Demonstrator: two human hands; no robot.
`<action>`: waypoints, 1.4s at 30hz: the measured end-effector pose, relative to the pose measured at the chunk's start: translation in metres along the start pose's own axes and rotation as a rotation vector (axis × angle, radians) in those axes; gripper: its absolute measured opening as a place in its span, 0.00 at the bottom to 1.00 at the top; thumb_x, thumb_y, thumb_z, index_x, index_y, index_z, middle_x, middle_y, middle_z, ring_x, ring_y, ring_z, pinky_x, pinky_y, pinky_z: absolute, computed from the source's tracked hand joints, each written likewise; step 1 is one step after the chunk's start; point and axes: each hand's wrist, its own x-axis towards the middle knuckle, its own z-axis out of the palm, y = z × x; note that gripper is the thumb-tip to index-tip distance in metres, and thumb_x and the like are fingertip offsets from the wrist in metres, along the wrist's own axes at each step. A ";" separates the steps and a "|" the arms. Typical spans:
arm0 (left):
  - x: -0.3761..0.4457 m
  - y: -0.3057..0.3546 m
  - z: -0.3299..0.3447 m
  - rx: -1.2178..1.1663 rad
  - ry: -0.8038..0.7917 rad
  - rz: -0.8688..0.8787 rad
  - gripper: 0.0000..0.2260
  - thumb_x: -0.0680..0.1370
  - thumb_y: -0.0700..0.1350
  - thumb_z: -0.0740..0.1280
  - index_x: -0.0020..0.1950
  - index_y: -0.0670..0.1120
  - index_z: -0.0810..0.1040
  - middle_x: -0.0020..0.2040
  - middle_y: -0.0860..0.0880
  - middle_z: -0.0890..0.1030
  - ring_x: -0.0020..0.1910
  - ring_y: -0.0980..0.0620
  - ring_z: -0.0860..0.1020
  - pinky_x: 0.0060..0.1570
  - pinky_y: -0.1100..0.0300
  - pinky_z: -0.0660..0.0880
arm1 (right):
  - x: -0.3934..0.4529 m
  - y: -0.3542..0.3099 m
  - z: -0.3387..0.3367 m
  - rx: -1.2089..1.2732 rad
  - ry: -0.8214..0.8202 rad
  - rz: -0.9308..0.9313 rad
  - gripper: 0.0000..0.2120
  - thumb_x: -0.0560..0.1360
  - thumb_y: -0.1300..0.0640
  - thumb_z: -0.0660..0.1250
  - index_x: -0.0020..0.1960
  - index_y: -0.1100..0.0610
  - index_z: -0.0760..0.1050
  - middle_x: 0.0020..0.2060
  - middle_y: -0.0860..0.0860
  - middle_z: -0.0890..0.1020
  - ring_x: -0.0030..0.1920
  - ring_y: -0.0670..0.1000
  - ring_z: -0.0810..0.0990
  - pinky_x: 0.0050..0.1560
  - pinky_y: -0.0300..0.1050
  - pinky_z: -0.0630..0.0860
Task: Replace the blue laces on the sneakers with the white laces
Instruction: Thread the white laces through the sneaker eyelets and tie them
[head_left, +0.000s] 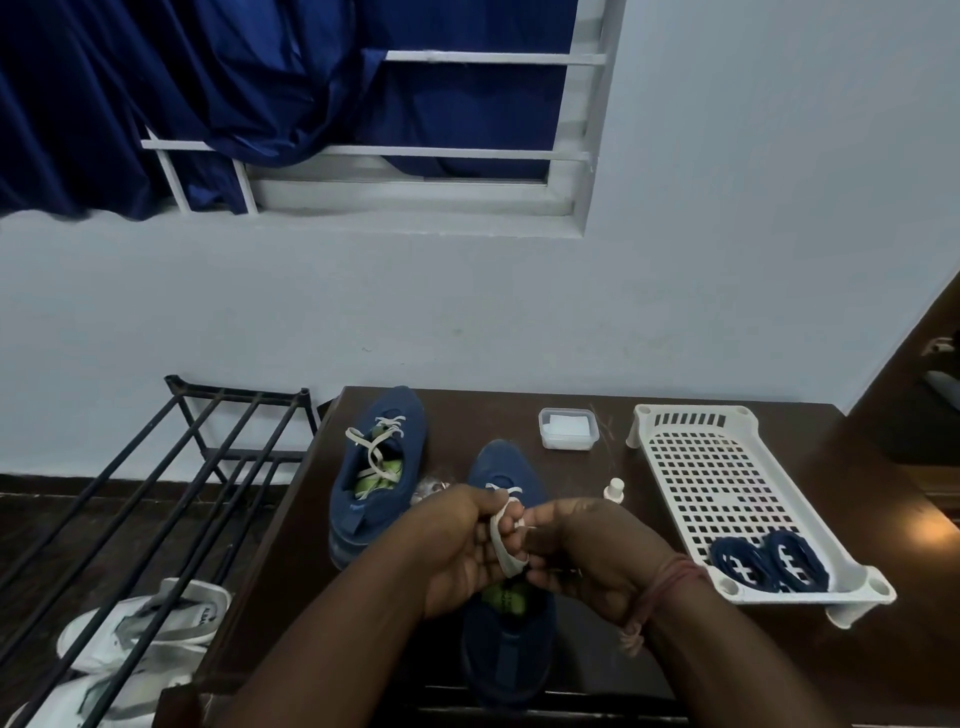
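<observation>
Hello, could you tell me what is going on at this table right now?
A person is relacing blue sneakers. Both hands, left hand and right hand, hold a white lace over the near sneaker, which is only laced at the toe end. The far sneaker already carries a loose white lace. The blue laces lie in the white tray.

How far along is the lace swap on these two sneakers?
Done: both blue laces are out, coiled in the white tray. The far sneaker carries a white lace, loosely threaded and untied. In hand: the left hand and right hand hold a white lace over the near sneaker, with only its front eyelets laced. Left: finish the near sneaker and likely tighten both.
</observation>
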 end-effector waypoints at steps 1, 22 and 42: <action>-0.001 0.000 -0.001 0.023 0.003 0.004 0.13 0.83 0.43 0.62 0.42 0.40 0.80 0.33 0.47 0.77 0.29 0.53 0.76 0.40 0.57 0.79 | 0.002 0.001 0.001 -0.003 0.007 0.015 0.11 0.77 0.68 0.62 0.44 0.59 0.82 0.38 0.55 0.81 0.32 0.46 0.74 0.35 0.40 0.76; 0.004 -0.018 -0.018 1.824 0.281 0.417 0.12 0.80 0.45 0.63 0.58 0.41 0.80 0.56 0.42 0.81 0.54 0.45 0.80 0.53 0.55 0.74 | -0.014 0.010 0.023 -1.085 0.201 -0.477 0.08 0.74 0.58 0.68 0.48 0.53 0.85 0.45 0.51 0.86 0.46 0.49 0.83 0.51 0.41 0.78; 0.031 -0.023 -0.025 1.574 0.498 0.574 0.13 0.81 0.45 0.61 0.65 0.45 0.69 0.62 0.44 0.76 0.59 0.45 0.77 0.57 0.54 0.73 | 0.019 0.027 0.044 -1.506 0.183 -0.429 0.22 0.83 0.60 0.52 0.76 0.62 0.60 0.72 0.61 0.69 0.71 0.57 0.70 0.70 0.48 0.63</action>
